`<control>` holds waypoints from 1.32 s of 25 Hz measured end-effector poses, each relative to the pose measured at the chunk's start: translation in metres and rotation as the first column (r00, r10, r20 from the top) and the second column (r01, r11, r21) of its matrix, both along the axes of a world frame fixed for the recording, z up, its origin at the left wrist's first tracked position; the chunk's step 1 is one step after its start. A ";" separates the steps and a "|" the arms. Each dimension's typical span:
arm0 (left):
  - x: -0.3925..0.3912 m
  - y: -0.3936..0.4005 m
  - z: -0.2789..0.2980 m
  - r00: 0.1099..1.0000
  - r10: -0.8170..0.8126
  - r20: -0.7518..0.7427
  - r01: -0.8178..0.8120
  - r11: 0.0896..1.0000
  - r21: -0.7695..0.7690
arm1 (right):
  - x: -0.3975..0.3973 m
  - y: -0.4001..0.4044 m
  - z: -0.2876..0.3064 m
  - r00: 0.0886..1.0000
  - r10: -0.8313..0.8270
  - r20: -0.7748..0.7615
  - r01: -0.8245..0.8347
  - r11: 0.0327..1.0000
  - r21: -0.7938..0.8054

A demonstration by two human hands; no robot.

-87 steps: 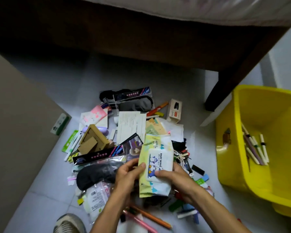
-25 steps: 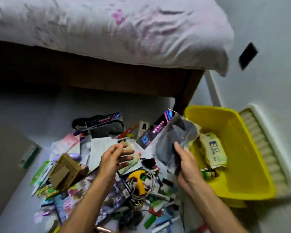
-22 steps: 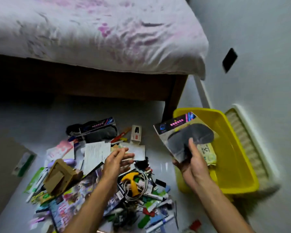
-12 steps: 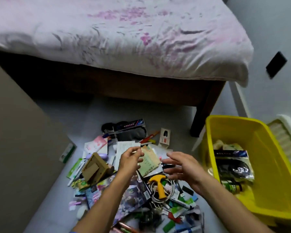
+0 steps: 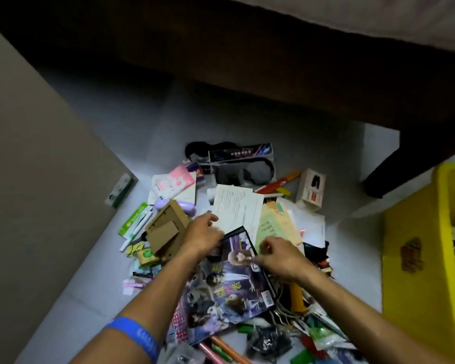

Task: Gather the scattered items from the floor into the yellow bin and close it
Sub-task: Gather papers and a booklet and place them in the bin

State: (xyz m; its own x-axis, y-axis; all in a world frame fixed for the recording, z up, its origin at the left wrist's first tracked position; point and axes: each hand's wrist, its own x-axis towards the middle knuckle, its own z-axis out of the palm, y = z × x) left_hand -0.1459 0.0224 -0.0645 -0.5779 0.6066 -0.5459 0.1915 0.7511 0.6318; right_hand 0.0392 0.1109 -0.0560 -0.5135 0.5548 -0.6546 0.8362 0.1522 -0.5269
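I set my left hand (image 5: 204,236) and right hand (image 5: 280,254) on opposite edges of the magazine (image 5: 237,279), fingers curling to pinch it, ready to lift it toward the yellow bin (image 5: 418,258) right of the grip.

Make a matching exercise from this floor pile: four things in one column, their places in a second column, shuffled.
1. white box
2. cardboard piece
3. yellow bin
4. dark magazine

a. far right edge of the view
b. under both hands
c. left of the left hand
d. far side of the pile, near the bed leg

Pairs: 1-d, 2-c, 3-a, 4-b
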 end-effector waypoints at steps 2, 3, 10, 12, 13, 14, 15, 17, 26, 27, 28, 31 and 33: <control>0.010 -0.016 -0.016 0.986 -0.133 -0.102 0.124 0.988 -0.093 | 0.002 -0.031 -0.020 0.998 0.030 0.052 -0.029 0.999 -0.029; 0.014 -0.022 -0.020 0.976 -0.161 -0.144 0.147 0.983 -0.106 | 0.003 -0.042 -0.024 0.999 -0.025 0.044 0.027 0.999 -0.039; 0.027 -0.030 0.003 0.996 0.092 0.002 -0.091 0.974 0.206 | 0.019 -0.045 0.008 0.949 -0.201 -0.241 0.187 0.979 -0.080; 0.037 -0.028 0.022 0.987 0.158 -0.035 -0.141 0.947 0.289 | 0.047 -0.031 0.038 0.908 -0.246 -0.340 0.256 0.966 -0.014; 0.042 -0.026 0.030 0.982 0.183 -0.043 -0.160 0.933 0.324 | 0.063 -0.025 0.053 0.873 -0.276 -0.401 0.311 0.950 0.023; 0.051 -0.021 0.039 0.982 0.182 -0.047 -0.154 0.923 0.352 | 0.083 -0.020 0.070 0.826 -0.319 -0.464 0.389 0.919 0.059; 0.063 -0.017 0.048 0.986 0.160 -0.053 -0.129 0.919 0.373 | 0.105 -0.017 0.088 0.772 -0.360 -0.523 0.473 0.876 0.095; 0.094 -0.008 0.064 0.994 0.096 -0.048 -0.067 0.904 0.421 | 0.155 -0.015 0.115 0.638 -0.442 -0.630 0.658 0.738 0.148; 0.227 0.020 0.104 0.994 -0.104 0.028 0.078 0.870 0.486 | 0.300 -0.013 0.134 -0.102 -0.633 -0.767 0.992 -0.123 -0.030; 0.233 0.018 0.105 0.993 -0.116 0.027 0.090 0.877 0.472 | 0.306 -0.007 0.129 -0.087 -0.748 -0.658 0.996 -0.078 -0.043; 0.235 0.015 0.104 0.993 -0.115 0.032 0.088 0.886 0.455 | 0.311 -0.003 0.123 -0.020 -0.861 -0.508 0.999 0.006 -0.050; 0.226 0.005 0.100 0.997 -0.073 0.025 0.057 0.915 0.400 | 0.304 -0.010 0.113 0.361 -0.910 -0.204 0.933 0.354 0.069; 0.209 -0.008 0.094 0.999 -0.042 0.010 0.035 0.924 0.380 | 0.283 -0.021 0.103 0.518 -0.803 -0.294 0.855 0.477 0.204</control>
State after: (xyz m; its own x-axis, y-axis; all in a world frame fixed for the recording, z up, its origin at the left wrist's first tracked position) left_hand 0.0629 0.0147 0.0299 -0.5422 0.7922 -0.2800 0.2019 0.4463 0.8718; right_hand 0.3226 0.0902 0.0468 0.2231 0.9109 -0.3472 0.5756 -0.4106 -0.7072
